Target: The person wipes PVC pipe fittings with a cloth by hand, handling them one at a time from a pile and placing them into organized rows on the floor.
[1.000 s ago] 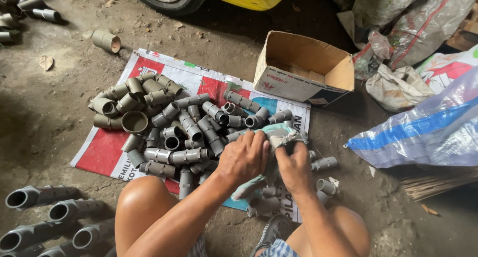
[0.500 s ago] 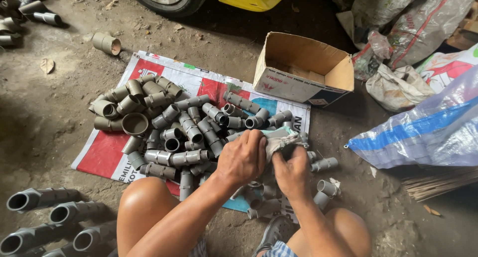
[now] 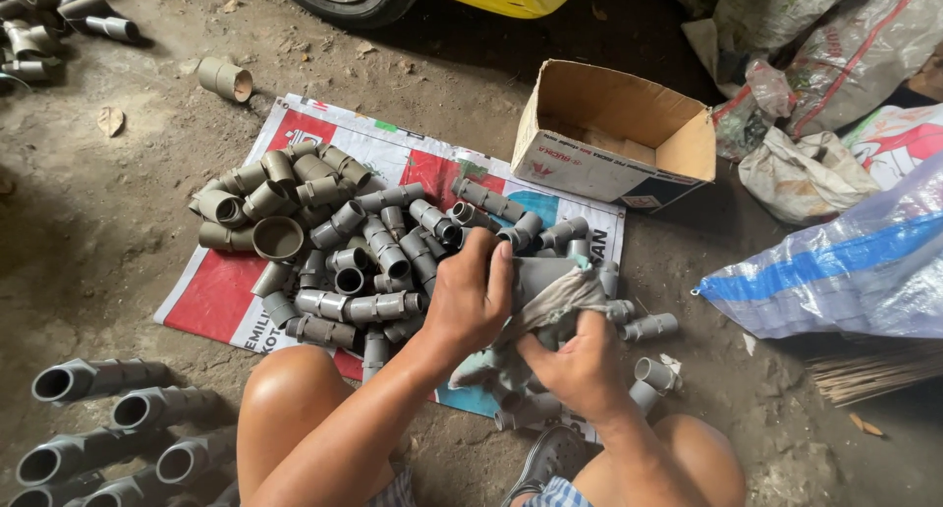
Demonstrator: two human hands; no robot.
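Left hand [image 3: 470,306] and right hand [image 3: 580,369] were recorded clenched on a grey plastic pipe fitting [image 3: 538,271] swathed in a grubby cloth rag [image 3: 560,299], shifted slightly nearer since before.

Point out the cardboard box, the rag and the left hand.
cardboard box [image 3: 589,168]: head view, on its white front wall.
rag [image 3: 560,296]: head view, on the bunched cloth between the hands.
left hand [image 3: 471,301]: head view, on the back of the hand.

Both hands, left hand [image 3: 470,301] and right hand [image 3: 582,367], grip a grey plastic pipe fitting [image 3: 538,276] wrapped in a dirty grey rag [image 3: 565,296], above the printed red-and-white floor sheet [image 3: 221,296].
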